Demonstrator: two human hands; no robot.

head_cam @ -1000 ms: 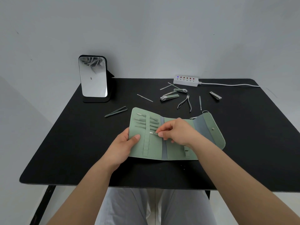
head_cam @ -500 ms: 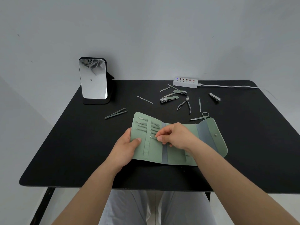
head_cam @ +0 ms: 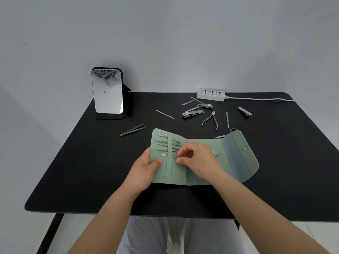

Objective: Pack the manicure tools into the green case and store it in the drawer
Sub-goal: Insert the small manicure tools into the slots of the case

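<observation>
Slightly nearer now, the case (head_cam: 236,158) lies open, left hand (head_cam: 146,167) gripping its left edge, right hand (head_cam: 198,160) pinching a tool end at the strap; loose tools (head_cam: 192,114) lie beyond, nearer the right hand.

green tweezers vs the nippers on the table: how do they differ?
The green tweezers are green and nearly closed into a slim sliver; the nippers are bare metal with handles splayed apart. The tweezers lie left of the green case, toward the mirror; the nippers lie behind it among the clippers. Both lie loose on the table, not yet packed, and neither hand touches them.
</observation>
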